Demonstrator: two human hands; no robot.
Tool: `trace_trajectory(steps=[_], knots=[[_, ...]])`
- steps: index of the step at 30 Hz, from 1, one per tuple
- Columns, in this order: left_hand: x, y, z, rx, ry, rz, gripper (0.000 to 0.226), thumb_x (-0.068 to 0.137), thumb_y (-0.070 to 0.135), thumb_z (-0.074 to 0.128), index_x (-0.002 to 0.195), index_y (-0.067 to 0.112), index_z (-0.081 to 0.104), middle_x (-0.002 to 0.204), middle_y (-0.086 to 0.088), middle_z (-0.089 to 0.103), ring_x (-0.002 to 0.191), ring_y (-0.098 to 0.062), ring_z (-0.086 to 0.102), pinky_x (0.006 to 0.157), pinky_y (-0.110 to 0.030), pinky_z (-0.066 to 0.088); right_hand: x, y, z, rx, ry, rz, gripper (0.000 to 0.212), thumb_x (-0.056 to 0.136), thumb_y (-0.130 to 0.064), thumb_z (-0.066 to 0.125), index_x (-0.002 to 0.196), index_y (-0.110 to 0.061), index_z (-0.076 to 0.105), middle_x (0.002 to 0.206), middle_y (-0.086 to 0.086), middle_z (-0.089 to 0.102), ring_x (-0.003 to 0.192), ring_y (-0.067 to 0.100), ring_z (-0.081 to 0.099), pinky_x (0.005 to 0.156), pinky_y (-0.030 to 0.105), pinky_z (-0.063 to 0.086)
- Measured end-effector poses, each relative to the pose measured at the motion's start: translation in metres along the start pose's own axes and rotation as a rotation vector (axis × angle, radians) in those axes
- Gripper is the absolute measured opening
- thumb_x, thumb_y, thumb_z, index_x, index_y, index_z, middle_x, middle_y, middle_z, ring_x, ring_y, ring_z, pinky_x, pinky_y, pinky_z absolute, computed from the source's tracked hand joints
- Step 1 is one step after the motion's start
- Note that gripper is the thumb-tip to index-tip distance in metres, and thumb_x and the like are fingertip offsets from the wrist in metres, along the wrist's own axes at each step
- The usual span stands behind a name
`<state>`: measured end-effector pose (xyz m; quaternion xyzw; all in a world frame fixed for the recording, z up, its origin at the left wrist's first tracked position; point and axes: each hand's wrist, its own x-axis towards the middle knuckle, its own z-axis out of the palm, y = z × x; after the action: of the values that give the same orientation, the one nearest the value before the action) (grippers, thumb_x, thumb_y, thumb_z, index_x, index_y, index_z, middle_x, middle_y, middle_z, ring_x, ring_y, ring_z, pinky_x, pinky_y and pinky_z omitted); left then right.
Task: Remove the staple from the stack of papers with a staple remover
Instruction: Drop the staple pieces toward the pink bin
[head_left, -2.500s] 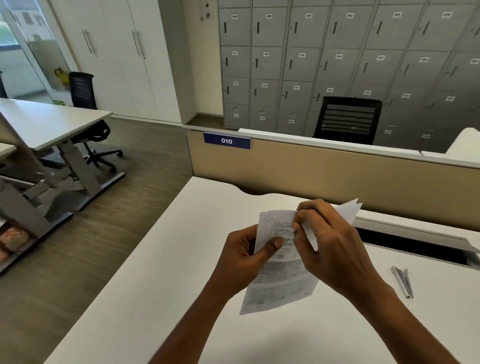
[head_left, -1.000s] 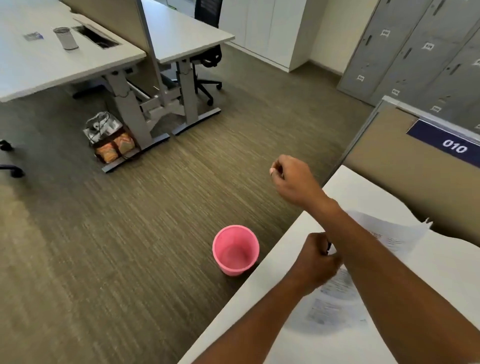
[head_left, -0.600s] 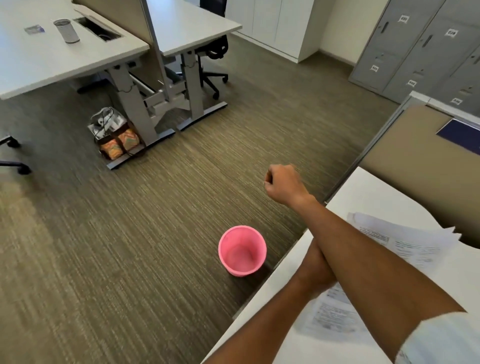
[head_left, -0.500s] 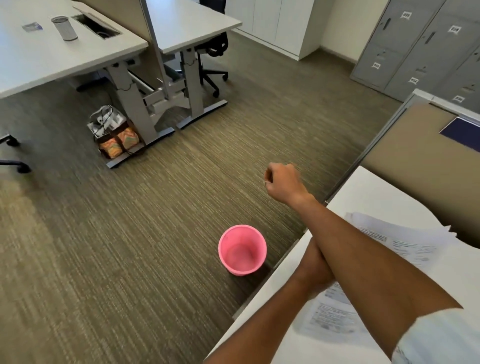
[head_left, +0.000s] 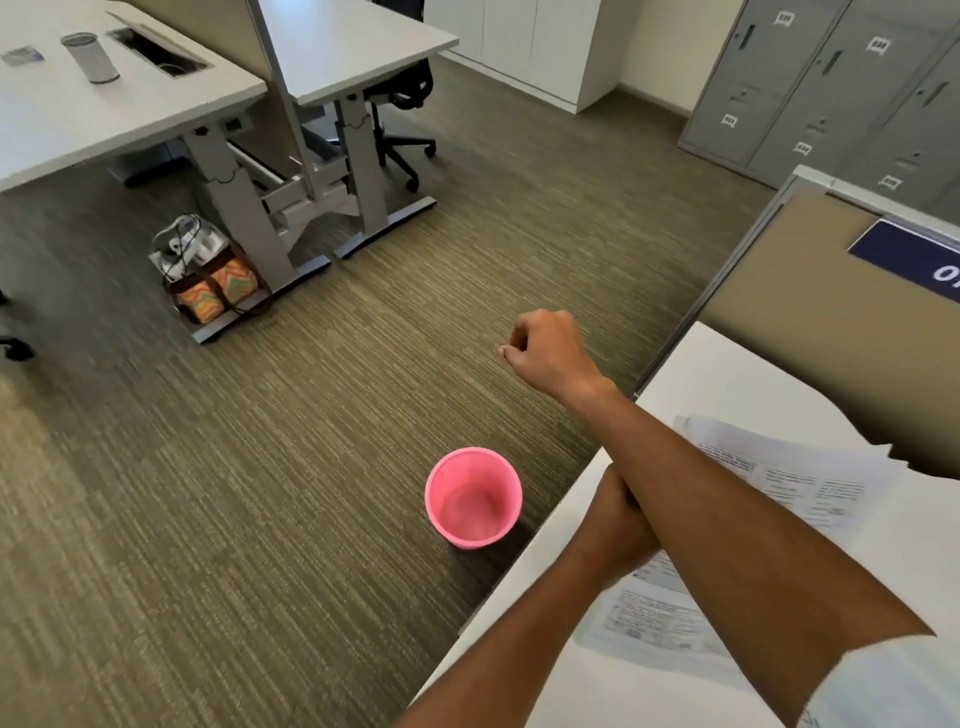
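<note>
From the head camera: the right hand (head_left: 553, 353), fingers pinched, apparently on the tiny staple, reaches beyond the tabletop (head_left: 727, 364) above a pink bin (head_left: 472, 499). Left hand (head_left: 615, 525), mostly hidden, pins the papers (head_left: 789, 467). Best release directly over the bin.

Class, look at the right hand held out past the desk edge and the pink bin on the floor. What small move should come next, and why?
Probably bring the right hand back and lower, over the pink bin, before opening the fingers. The hand is closed as if pinching something tiny, though no staple is visible, and it hangs over carpet beyond the bin. The left hand rests on the papers on the desk.
</note>
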<state>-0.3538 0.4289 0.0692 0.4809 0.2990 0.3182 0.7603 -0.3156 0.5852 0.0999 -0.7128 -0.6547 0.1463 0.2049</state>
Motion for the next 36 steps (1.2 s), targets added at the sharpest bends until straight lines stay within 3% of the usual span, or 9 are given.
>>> trace_trajectory(steps=[3, 7, 10, 12, 17, 23, 26, 31, 36], knots=[[-0.001, 0.005, 0.004, 0.065, 0.022, 0.057, 0.021, 0.079, 0.009, 0.056, 0.064, 0.003, 0.042, 0.063, -0.007, 0.039, 0.064, -0.023, 0.031, 0.054, -0.043, 0.033, -0.006, -0.011, -0.024, 0.088, 0.053, -0.001, 0.017, 0.088, -0.022, 0.074, 0.082, -0.006, 0.076, 0.08, 0.008, 0.076, 0.08, 0.02, 0.069, 0.079, 0.034, 0.057], [-0.003, 0.017, 0.011, 0.242, 0.025, 0.105, 0.049, 0.085, 0.029, 0.069, 0.057, 0.018, 0.03, 0.054, 0.013, 0.019, 0.051, -0.008, 0.015, 0.047, -0.026, 0.016, -0.027, -0.025, -0.077, 0.159, 0.175, -0.026, 0.028, 0.089, -0.026, 0.072, 0.07, -0.006, 0.069, 0.066, 0.003, 0.07, 0.062, 0.015, 0.064, 0.066, 0.026, 0.048], [-0.005, 0.029, 0.018, 0.242, -0.074, 0.121, 0.034, 0.094, 0.03, 0.071, 0.063, 0.022, 0.06, 0.055, 0.019, 0.053, 0.05, 0.001, 0.047, 0.054, -0.015, 0.039, -0.056, -0.025, -0.133, 0.158, 0.232, -0.07, 0.026, 0.089, -0.027, 0.074, 0.073, -0.007, 0.071, 0.067, 0.0, 0.069, 0.062, 0.014, 0.063, 0.064, 0.027, 0.047], [-0.007, 0.039, 0.025, 0.227, -0.123, 0.104, 0.017, 0.095, 0.03, 0.071, 0.095, 0.014, 0.077, 0.089, 0.007, 0.079, 0.081, -0.015, 0.076, 0.075, -0.036, 0.061, -0.083, -0.02, -0.171, 0.151, 0.271, -0.088, 0.023, 0.089, -0.027, 0.075, 0.078, -0.007, 0.073, 0.071, -0.001, 0.071, 0.066, 0.013, 0.066, 0.064, 0.025, 0.051], [-0.011, 0.06, 0.048, 0.266, -0.186, 0.171, 0.023, 0.097, 0.03, 0.07, 0.114, 0.016, 0.077, 0.109, 0.002, 0.08, 0.101, -0.019, 0.077, 0.091, -0.05, 0.061, -0.172, 0.015, -0.253, 0.175, 0.453, -0.002, 0.011, 0.088, -0.029, 0.076, 0.082, -0.021, 0.073, 0.076, -0.01, 0.071, 0.071, 0.002, 0.067, 0.066, 0.012, 0.053], [-0.027, 0.078, 0.098, 0.28, -0.286, 0.231, 0.026, 0.097, 0.03, 0.071, 0.119, 0.017, 0.076, 0.114, 0.001, 0.079, 0.105, -0.022, 0.076, 0.092, -0.052, 0.061, -0.293, 0.07, -0.307, 0.24, 0.677, 0.166, 0.01, 0.085, -0.021, 0.08, 0.086, -0.019, 0.071, 0.087, -0.001, 0.075, 0.085, 0.02, 0.072, 0.088, 0.044, 0.06], [-0.038, 0.084, 0.126, 0.283, -0.326, 0.236, 0.025, 0.096, 0.031, 0.072, 0.119, 0.021, 0.076, 0.114, 0.001, 0.079, 0.104, -0.023, 0.076, 0.09, -0.051, 0.062, -0.35, 0.1, -0.315, 0.288, 0.759, 0.292, 0.027, 0.087, -0.036, 0.077, 0.107, -0.021, 0.068, 0.111, -0.003, 0.071, 0.106, 0.017, 0.066, 0.094, 0.046, 0.056], [-0.067, 0.085, 0.186, 0.272, -0.372, 0.224, 0.021, 0.096, 0.028, 0.071, 0.117, 0.024, 0.077, 0.114, 0.0, 0.079, 0.104, -0.023, 0.076, 0.087, -0.042, 0.064, -0.44, 0.163, -0.308, 0.665, 0.625, 0.342, 0.08, 0.07, -0.057, 0.081, 0.137, -0.032, 0.046, 0.139, -0.008, 0.059, 0.131, 0.015, 0.054, 0.107, 0.045, 0.048], [-0.092, 0.07, 0.242, 0.22, -0.346, 0.186, 0.025, 0.095, 0.024, 0.07, 0.118, 0.017, 0.076, 0.115, -0.006, 0.078, 0.105, -0.029, 0.076, 0.084, -0.043, 0.064, -0.487, 0.219, -0.288, 1.015, 0.494, 0.168, 0.061, 0.083, -0.028, 0.083, 0.136, -0.018, 0.055, 0.135, 0.009, 0.066, 0.127, 0.032, 0.061, 0.101, 0.042, 0.054]])
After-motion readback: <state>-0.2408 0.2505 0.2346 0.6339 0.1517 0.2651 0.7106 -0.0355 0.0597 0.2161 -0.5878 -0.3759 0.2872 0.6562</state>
